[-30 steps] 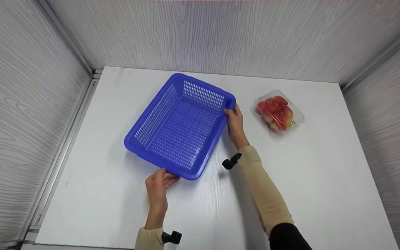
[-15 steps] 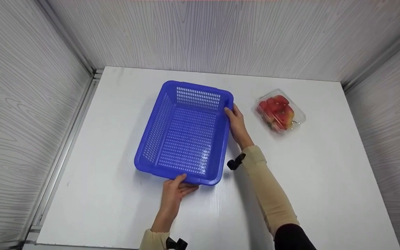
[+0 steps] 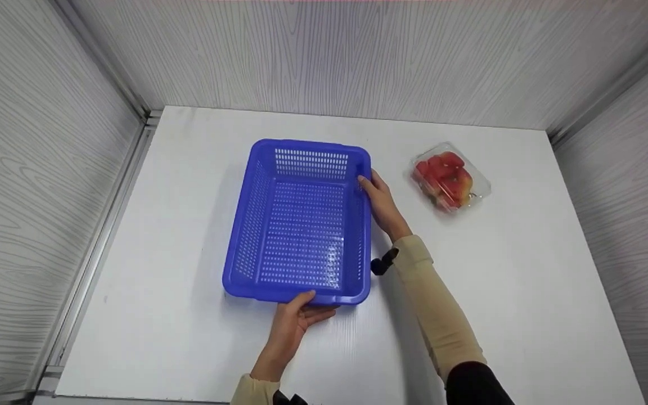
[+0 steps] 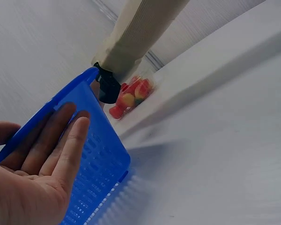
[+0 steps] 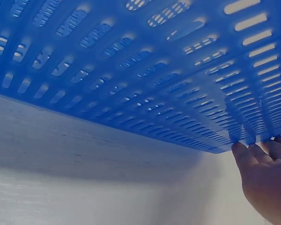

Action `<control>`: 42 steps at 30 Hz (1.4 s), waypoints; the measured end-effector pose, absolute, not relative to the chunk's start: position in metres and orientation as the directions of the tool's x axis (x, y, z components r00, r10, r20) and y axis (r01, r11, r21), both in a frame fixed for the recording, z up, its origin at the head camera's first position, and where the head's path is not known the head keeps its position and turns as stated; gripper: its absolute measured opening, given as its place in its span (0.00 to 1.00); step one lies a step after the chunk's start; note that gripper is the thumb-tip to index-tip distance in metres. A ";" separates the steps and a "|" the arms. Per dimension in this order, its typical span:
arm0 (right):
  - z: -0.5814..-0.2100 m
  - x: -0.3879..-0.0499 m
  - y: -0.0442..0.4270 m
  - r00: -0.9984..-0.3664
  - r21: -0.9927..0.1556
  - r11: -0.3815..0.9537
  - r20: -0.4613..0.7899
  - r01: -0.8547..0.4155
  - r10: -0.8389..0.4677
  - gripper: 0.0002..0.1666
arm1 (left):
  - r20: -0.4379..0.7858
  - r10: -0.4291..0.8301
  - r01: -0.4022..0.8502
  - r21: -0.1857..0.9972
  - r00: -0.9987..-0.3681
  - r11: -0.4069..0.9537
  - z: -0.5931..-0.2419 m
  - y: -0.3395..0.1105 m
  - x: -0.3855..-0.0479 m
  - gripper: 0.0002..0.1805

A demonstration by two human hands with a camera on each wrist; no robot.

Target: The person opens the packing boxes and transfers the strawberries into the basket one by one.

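Observation:
An empty blue plastic basket (image 3: 301, 236) with slotted walls and floor is held between both hands, its long sides running away from me. My left hand (image 3: 293, 332) holds the near rim, thumb on top and fingers below it; the left wrist view shows those fingers (image 4: 68, 154) against the outer wall. At the far part of the right side, my right hand (image 3: 383, 205) grips the rim, thumb over it. Fingertips of the right hand (image 5: 267, 173) touch the slotted wall in the right wrist view. The basket appears slightly raised, with shadow on the table beneath.
To the right of the basket, a clear plastic box (image 3: 484, 188) holding red and yellow fruit or peppers lies on the white table (image 3: 526, 292). Wood-patterned panels (image 3: 335, 56) enclose the table at the back and both sides.
The basket has turned until its sides point nearly straight away from me, and its near end has swung right. My left hand has moved right along with it; the right hand has barely shifted.

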State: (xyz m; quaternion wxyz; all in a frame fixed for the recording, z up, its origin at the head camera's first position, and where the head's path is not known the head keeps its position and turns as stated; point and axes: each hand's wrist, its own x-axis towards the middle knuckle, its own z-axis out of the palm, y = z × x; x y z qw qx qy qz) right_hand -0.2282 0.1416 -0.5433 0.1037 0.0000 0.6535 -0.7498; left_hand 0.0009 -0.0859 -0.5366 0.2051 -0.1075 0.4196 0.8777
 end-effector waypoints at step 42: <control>-0.534 -0.188 0.227 -0.657 -0.536 -0.844 -0.647 0.032 0.386 0.23 | -0.326 0.596 -0.550 0.800 -0.734 -0.240 -0.567 -0.019 0.009 0.17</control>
